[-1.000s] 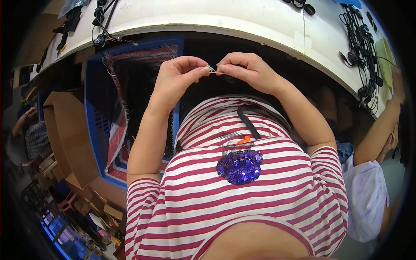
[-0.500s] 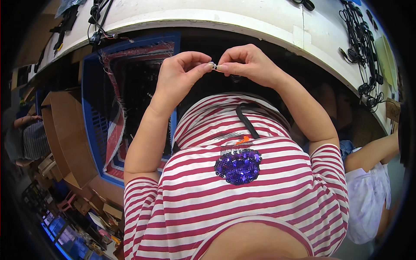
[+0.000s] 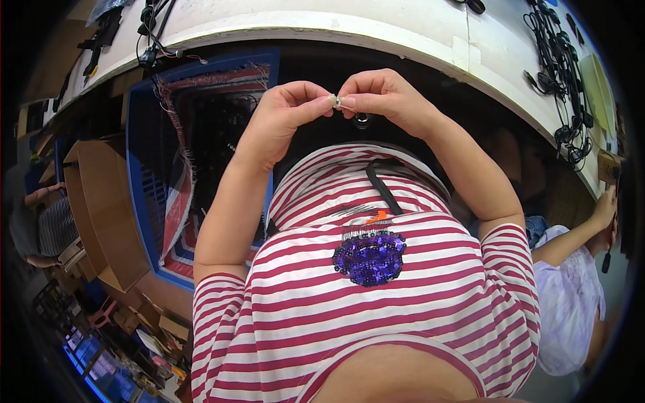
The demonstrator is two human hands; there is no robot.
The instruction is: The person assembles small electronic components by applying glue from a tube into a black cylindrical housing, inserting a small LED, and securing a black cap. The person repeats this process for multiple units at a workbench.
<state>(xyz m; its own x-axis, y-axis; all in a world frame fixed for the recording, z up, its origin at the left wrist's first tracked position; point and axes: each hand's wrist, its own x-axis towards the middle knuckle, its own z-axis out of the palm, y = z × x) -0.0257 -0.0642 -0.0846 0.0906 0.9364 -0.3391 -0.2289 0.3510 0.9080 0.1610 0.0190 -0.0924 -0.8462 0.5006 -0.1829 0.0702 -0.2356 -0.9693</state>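
Item: small white piece (image 3: 337, 101), one, with a thin pale pinkish wire (image 3: 348, 108) at its right side. Location: in mid-air between your fingertips, just short of the white table's (image 3: 376, 30) near edge. Long axis: piece and wire together run crosswise, left to right, dipping slightly at your right; the wire side points to your right hand. The piece's own front is too small to tell.

Left hand (image 3: 285, 114): thumb and forefinger closed in a pinch on the piece, remaining fingers curled.

Right hand (image 3: 386, 99): thumb and forefinger pinched on the wire, tips just beside or touching the piece; which cannot be told.

Black rounded part (image 3: 361, 121): one, just under your right hand; any link to the wire is hidden.

Blue crate (image 3: 153, 247): one, beyond your left forearm, striped cloth lining inside.

Black cables (image 3: 561, 87): one bundle, lying along the table's right end.
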